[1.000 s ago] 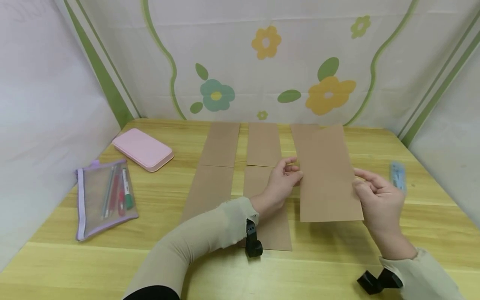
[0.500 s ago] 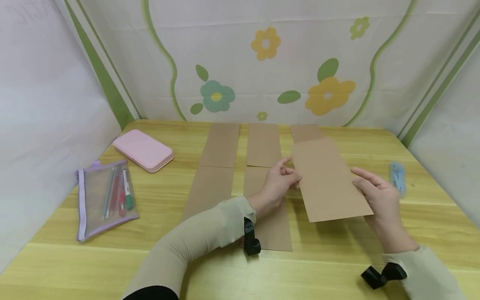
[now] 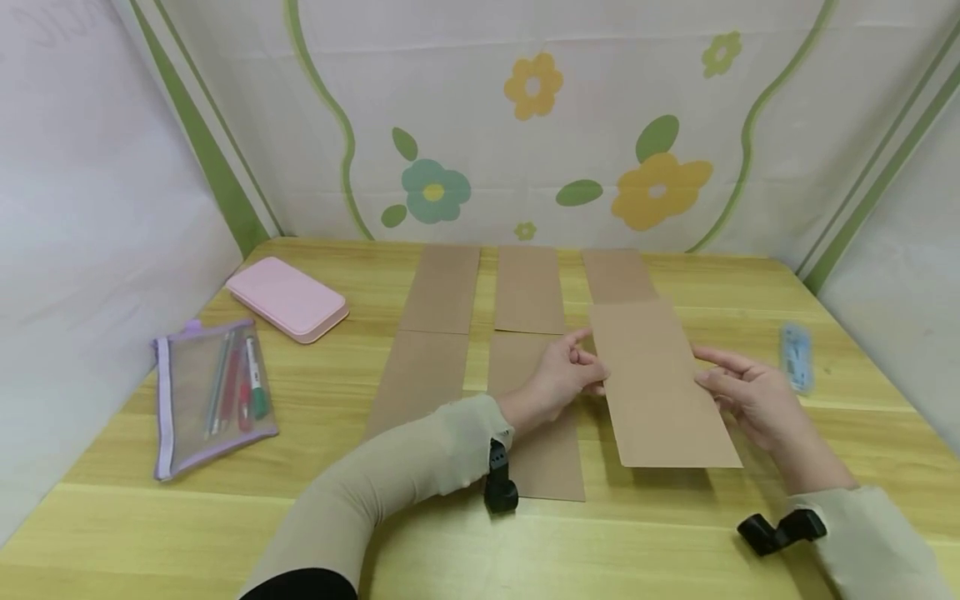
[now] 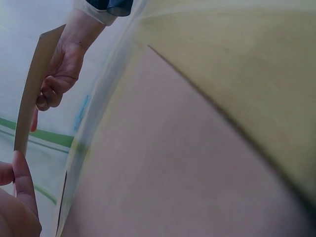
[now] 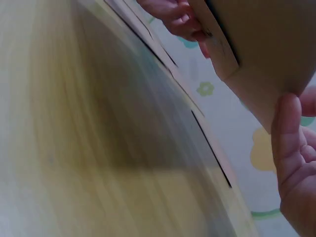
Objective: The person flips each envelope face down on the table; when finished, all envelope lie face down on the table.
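Note:
My left hand pinches the left edge of a flat brown kraft paper rectangle. On its right edge my right hand pinches with thumb and fingers. The rectangle is held above the table, casting a shadow below. From underneath, in the right wrist view, the held paper shows a flap-like layer with a dark edge. Behind it lies a similar brown rectangle, partly covered. To the left are two columns of like rectangles, including one at the back and one partly under my left wrist.
The wooden table has a pink case at back left. Nearer lies a mesh zip pouch with pens inside. A small light blue item rests at right. A flowered white curtain stands behind.
The held rectangle has been tilted flatter and lowered toward the table, uncovering more of the one behind. My right hand has moved down slightly with it.

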{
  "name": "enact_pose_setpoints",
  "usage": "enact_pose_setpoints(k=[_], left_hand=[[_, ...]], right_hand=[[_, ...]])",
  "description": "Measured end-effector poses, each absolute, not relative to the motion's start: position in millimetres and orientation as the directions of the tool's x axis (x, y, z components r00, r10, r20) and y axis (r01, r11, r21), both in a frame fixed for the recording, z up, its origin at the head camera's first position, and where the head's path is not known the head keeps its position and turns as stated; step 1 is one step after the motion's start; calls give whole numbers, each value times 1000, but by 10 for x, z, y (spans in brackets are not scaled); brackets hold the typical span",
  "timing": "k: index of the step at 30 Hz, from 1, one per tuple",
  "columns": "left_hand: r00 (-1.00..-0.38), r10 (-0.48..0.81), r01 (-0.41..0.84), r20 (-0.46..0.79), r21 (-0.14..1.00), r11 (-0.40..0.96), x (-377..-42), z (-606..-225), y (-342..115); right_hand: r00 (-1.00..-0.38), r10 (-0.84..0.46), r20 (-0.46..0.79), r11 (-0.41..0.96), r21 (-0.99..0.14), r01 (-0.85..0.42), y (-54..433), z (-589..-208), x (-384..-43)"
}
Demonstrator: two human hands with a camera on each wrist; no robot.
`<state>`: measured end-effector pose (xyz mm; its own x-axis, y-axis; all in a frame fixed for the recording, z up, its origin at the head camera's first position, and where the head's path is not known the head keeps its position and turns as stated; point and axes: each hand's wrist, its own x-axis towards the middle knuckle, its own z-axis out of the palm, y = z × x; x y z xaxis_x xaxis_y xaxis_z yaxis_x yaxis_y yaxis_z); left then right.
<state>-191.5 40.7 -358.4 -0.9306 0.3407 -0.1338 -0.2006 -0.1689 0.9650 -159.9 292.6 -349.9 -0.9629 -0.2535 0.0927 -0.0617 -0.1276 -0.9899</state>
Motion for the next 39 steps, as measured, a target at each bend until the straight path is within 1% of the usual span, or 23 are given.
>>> enact_pose_setpoints(k=[4,9,13,17,20,25,30,35,39], left_hand=[[-916,361,-221,-174,971,-93,-1904,-3622,432],[-878,408,-260,-248,965,28,-1878,-3649,467],[-852,430,-276,-298,954,114,-1838,-3638,488],[-849,429,-240,-310,948,211,-1812,-3623,519],[-846,430,-208,-316,937,279,-1805,-3614,551],[-843,437,-174,-314,927,332,-1801,-3591,591],[-829,452,-155,-329,912,380,-1797,-3562,589],[-824,460,-116,-330,894,433,-1791,-3554,573],[-823,454,-133,-341,893,429,-1792,-3557,575]], right_hand=[[-942,-336,2,-2,-1000,-1,3037,-3559,-1637],[-888,-447,-110,111,-992,67,3149,-3595,-1662],[-841,-513,-173,195,-977,82,3211,-3627,-1681],[-794,-574,-201,218,-972,88,3258,-3651,-1698],[-775,-595,-213,227,-970,91,3280,-3657,-1710],[-766,-600,-230,254,-963,90,3311,-3671,-1730],[-769,-582,-266,318,-944,85,3325,-3660,-1735],[-788,-544,-289,393,-917,65,3307,-3638,-1730],[-808,-512,-292,436,-899,48,3287,-3616,-1714]])
